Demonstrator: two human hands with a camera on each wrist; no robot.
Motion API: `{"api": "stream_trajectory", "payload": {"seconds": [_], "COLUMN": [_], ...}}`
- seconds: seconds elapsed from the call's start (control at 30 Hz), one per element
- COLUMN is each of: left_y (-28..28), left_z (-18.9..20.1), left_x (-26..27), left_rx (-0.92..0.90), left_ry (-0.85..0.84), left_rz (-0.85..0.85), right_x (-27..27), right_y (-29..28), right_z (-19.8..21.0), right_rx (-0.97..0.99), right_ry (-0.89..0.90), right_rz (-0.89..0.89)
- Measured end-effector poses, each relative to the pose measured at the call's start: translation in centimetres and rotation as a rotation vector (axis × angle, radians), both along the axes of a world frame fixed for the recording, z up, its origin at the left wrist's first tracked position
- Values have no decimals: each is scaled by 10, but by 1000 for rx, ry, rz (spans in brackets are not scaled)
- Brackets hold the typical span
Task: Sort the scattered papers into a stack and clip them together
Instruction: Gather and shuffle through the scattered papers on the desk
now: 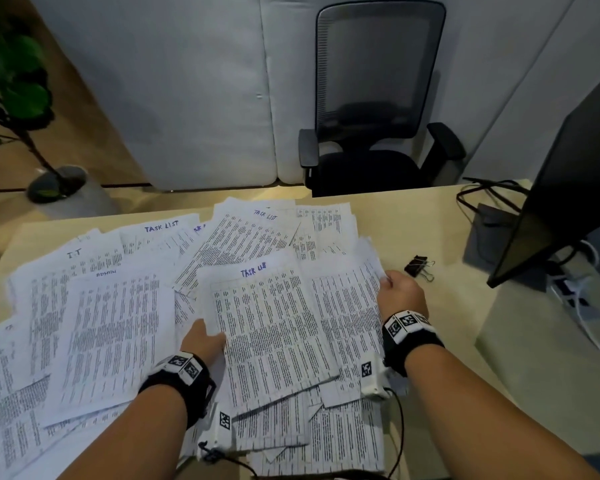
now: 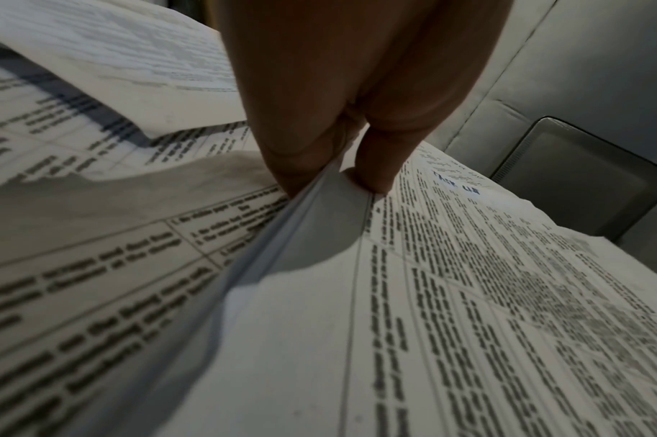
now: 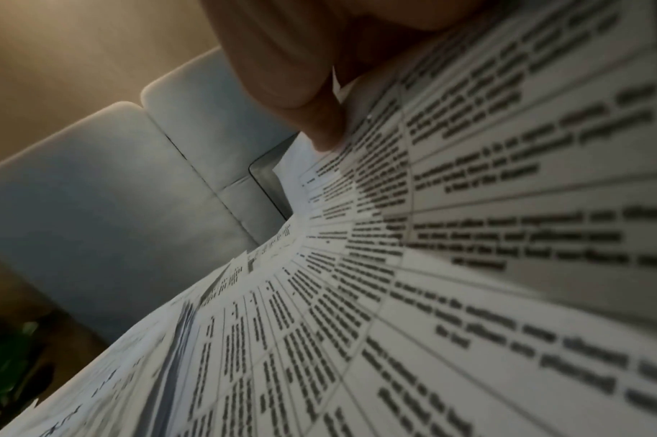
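Several printed sheets (image 1: 111, 327) lie fanned over the beige desk (image 1: 440, 233), some headed "TASK LIST" in blue ink. My left hand (image 1: 205, 341) pinches the left edge of the top "TASK LIST" sheet (image 1: 274, 334); in the left wrist view its fingers (image 2: 300, 159) squeeze a fold of that paper (image 2: 468, 295). My right hand (image 1: 400, 292) grips the right edge of the sheets (image 1: 347, 306) under it, and the right wrist view shows a finger (image 3: 319, 118) on the printed page (image 3: 431, 295). A black binder clip (image 1: 418, 266) rests on the desk just right of my right hand.
A dark monitor (image 1: 568, 188) with its stand and cables fills the desk's right side. A black office chair (image 1: 378, 109) stands behind the desk against white padded panels. A potted plant (image 1: 18, 98) is on the floor at the left.
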State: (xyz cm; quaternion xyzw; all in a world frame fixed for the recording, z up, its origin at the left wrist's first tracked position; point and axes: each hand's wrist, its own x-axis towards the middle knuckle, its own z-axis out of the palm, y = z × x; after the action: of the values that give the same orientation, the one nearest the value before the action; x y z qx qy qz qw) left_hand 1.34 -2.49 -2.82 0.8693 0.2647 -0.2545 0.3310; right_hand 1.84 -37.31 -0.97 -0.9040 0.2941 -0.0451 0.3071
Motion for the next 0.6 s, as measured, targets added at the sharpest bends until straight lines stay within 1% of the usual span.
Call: {"api": "stream_trajectory", "payload": {"seconds": [0.1,0.2,0.3,0.37,0.43,0.5,0.6], "left_y": [-4,-5,-2,2,6,9,15], "left_z": [3,5,4,2,-2,-1,8], "left_x": [-3,-4,-2,-1,0,-1,-2], "left_rx": [-10,-37,-52,-85,-142,-203,-280], "left_ry": [-5,-20,2,7,-33,-150,-327], "left_rz": [5,14,16,26,40,74,130], "right_x": [-1,-2,3,5,6,5,5], "right_y": [-1,0,3,10,24,43,75], "right_z": [5,12,23,32,46,65,93], "right_rx": [-72,-32,-29,-27,-23,39,109], "right_ry": [-71,-152,-239,-401,-601,-752,-905], "right_rz": [-78,-173,-178,-130,-33,96,273]}}
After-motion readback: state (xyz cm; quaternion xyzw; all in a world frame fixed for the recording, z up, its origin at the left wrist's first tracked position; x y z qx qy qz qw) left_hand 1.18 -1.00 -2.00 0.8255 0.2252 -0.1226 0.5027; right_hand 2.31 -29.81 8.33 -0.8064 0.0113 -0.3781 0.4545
